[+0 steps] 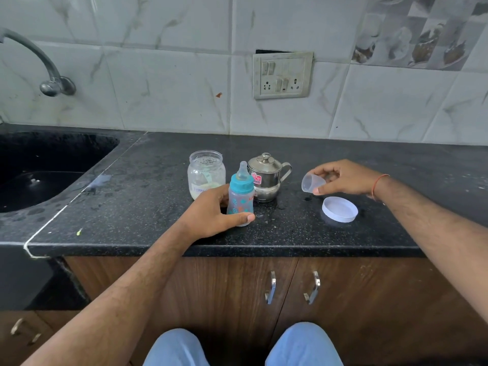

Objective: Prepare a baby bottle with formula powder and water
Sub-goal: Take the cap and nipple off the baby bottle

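Observation:
A small baby bottle [240,197] with a teal collar and a clear teat stands upright on the black counter [158,207]. My left hand [211,215] grips its lower body from the left, thumb across the base. My right hand [343,178] pinches the bottle's clear cap [313,182], held tilted a little above the counter to the right. Behind the bottle stands an open clear jar [206,173] with pale formula powder in the bottom. A small steel lidded jug [266,177] stands right behind the bottle.
A white jar lid [339,209] lies upside down on the counter below my right hand. A dark sink [39,167] with a wall tap [50,75] is at the left. A wall socket panel [282,75] sits behind. Cabinet doors with handles [290,286] are below the counter edge.

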`<state>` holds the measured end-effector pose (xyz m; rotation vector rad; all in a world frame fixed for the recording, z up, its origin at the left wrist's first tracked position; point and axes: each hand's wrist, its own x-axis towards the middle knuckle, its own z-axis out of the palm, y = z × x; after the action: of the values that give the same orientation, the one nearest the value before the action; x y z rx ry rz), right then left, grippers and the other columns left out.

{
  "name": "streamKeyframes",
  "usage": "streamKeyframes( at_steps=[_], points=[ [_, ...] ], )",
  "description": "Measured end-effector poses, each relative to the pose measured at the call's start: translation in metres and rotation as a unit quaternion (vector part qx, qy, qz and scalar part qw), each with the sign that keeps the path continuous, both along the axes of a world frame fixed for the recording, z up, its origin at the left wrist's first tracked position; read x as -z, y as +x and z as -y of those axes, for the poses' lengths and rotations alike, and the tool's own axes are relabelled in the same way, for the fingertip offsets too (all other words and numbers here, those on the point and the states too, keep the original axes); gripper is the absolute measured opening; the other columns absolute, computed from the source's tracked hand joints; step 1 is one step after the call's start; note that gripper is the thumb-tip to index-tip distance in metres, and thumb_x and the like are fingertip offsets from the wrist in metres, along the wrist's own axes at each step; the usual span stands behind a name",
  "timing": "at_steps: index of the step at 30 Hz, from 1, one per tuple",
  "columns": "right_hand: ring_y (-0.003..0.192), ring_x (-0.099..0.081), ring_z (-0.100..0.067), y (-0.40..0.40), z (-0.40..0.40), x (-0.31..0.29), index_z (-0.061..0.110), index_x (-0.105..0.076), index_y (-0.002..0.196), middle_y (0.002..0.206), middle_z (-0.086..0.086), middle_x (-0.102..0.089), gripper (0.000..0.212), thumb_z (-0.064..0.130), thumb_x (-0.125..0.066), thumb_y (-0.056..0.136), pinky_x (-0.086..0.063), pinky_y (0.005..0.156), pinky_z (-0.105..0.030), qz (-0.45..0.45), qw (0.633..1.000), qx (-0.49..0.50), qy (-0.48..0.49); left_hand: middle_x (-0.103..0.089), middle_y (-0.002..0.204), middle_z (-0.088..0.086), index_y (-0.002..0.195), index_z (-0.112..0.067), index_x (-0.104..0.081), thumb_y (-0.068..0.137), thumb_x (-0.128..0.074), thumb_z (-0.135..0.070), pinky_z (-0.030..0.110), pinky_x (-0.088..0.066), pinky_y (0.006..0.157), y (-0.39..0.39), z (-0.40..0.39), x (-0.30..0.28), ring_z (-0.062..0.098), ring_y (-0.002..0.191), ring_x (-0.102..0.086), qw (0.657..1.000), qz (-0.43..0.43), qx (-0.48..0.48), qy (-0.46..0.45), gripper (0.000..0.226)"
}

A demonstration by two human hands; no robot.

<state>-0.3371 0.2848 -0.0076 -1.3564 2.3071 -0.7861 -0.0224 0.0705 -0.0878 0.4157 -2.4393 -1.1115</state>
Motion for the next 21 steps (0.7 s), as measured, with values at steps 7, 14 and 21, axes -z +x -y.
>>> streamKeyframes(
  at_steps=[7, 14, 21],
  points=[
    [0.107, -0.074, -0.016, -0.008, 0.013, -0.003, 0.036, -0.076, 0.121, 0.109, 0.015, -0.08, 0.051, 0.006, -0.086, 0.08, -0.056, 0.099, -0.033, -0.036, 0.996, -0.034, 0.078, -0.077, 0.131, -0.016, 0.139, -0.027, -0.068, 0.078, -0.087, -0.061, 0.02, -0.056, 0.105, 0.0, 0.0, -0.002, 0.004, 0.12, -0.074, 1.0, 0.01, -0.002, -0.003, 0.073],
    [0.122, -0.07, -0.018, -0.011, 0.01, -0.008, 0.04, -0.074, 0.126, 0.122, 0.011, -0.078, 0.066, -0.008, -0.07, 0.08, -0.057, 0.103, -0.04, 0.008, 0.994, -0.056, 0.097, -0.076, 0.126, -0.022, 0.132, -0.037, -0.066, 0.078, -0.087, -0.06, 0.016, -0.055, 0.101, 0.001, -0.003, -0.005, -0.001, 0.117, -0.073, 1.0, 0.012, -0.001, 0.009, 0.062],
    [0.121, -0.072, -0.011, -0.012, 0.005, -0.01, 0.035, -0.069, 0.135, 0.125, 0.016, -0.076, 0.062, -0.003, -0.077, 0.087, -0.057, 0.099, -0.029, 0.016, 0.996, -0.047, 0.071, -0.077, 0.132, -0.015, 0.138, -0.03, -0.067, 0.075, -0.084, -0.065, 0.026, -0.057, 0.108, 0.002, -0.004, -0.006, 0.006, 0.121, -0.074, 1.0, 0.009, -0.002, 0.009, 0.075]
  ],
)
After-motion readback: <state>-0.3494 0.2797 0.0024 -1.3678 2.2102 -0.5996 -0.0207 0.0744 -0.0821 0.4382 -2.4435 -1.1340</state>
